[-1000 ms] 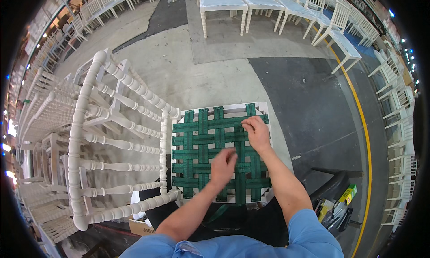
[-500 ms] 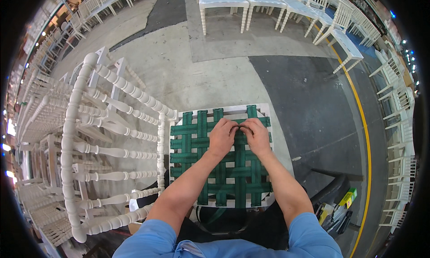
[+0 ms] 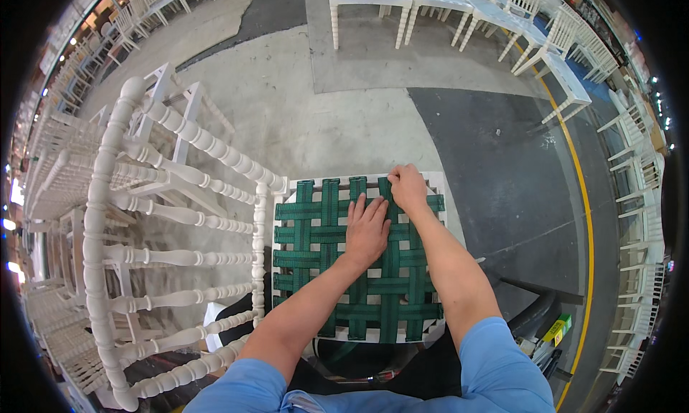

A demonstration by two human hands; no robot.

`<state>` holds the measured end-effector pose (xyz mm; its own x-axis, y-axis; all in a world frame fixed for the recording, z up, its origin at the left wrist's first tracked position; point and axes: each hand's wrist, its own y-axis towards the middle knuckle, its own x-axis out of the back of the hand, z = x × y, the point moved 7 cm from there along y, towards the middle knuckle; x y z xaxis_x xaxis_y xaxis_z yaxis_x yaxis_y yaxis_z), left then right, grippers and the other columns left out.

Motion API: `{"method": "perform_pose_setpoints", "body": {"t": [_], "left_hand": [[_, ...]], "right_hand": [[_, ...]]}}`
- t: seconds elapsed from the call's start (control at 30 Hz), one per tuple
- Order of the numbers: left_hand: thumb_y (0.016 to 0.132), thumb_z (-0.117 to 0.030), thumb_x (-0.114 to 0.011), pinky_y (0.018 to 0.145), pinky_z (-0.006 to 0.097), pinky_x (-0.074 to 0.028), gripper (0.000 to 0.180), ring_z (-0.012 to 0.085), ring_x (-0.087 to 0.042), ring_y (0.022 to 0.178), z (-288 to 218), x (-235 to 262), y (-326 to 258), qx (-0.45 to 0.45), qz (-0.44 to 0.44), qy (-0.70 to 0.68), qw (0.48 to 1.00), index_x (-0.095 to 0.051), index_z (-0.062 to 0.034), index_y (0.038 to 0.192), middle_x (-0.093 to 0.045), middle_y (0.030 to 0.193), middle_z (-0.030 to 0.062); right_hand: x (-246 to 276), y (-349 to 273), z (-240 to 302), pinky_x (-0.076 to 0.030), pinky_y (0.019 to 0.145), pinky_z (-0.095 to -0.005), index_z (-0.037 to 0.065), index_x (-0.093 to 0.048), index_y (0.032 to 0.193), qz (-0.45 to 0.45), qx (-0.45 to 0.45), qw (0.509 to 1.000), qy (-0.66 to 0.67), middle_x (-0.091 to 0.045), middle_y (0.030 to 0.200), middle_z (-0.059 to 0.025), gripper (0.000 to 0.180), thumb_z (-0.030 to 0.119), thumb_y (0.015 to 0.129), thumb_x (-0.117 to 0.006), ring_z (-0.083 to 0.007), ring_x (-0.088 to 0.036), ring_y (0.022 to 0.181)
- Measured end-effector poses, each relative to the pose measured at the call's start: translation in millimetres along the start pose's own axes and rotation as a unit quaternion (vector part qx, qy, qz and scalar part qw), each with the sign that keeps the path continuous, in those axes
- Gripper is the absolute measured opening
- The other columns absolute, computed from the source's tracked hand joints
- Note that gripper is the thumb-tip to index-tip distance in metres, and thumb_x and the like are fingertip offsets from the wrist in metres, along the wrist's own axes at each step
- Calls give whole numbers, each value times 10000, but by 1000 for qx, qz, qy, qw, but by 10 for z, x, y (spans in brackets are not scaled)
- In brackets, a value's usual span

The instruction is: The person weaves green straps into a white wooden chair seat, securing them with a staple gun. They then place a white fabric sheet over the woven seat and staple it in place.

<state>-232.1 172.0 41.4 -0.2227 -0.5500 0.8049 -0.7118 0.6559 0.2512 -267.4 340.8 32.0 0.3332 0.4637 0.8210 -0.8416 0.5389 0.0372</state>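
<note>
Pressing green webbing (image 3: 337,255), both hands (image 3: 367,230)

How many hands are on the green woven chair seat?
2. The left hand lies flat on the middle of the green woven seat. The right hand is closed on a strap near the far edge. No other hands show.

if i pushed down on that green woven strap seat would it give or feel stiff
Probably springy rather than rigid: the green webbing is flat straps interlaced with open gaps. It looks taut, since it does not visibly sag under the flat left hand. The white seat frame around it likely stays stiff where the right hand grips a strap.
</note>
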Motion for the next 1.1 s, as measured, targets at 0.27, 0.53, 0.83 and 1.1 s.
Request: {"method": "perform_pose_setpoints", "body": {"t": [0.27, 0.53, 0.83, 1.1], "left_hand": [[1095, -377, -509, 1304, 615, -146, 601, 439, -223, 1601, 232, -323, 336, 35, 96, 94, 990, -426, -121, 1632, -360, 1712, 51], [1099, -406, -475, 1326, 578, -96, 597, 375, -175, 1628, 229, -316, 348, 36, 61, 97, 993, -418, -166, 1642, -310, 1738, -12], [1084, -388, -476, 1285, 616, -203, 567, 438, -350, 1540, 232, -342, 431, 26, 83, 201, 976, -482, -146, 1596, -444, 1664, 62], [1118, -398, -394, 1307, 599, -153, 572, 392, -275, 1598, 89, -404, 444, 31, 95, 217, 971, -415, -201, 1654, -367, 1730, -16]], "right_hand": [[-45, 89, -60, -549, 886, -517, 94, -749, 1016, 24, -47, 999, 12, -696, 1085, -161, 163, 238, 945, -723, -406, -685, 1032], [429, -143, -409, -539, 645, -310, 55, -718, 1100, 43, -158, 922, 352, -706, 894, -48, 211, 220, 977, -762, -168, -667, 723], [3013, -3657, -2386, -478, 582, -249, 46, -722, 1107, -269, -410, 853, 179, -652, 825, 9, 178, 207, 1054, -668, -71, -578, 660], [3197, -6095, -2652, -577, 840, -390, -33, -760, 1131, -149, -601, 782, -78, -787, 994, -184, 348, 194, 868, -785, -269, -756, 910]]}}
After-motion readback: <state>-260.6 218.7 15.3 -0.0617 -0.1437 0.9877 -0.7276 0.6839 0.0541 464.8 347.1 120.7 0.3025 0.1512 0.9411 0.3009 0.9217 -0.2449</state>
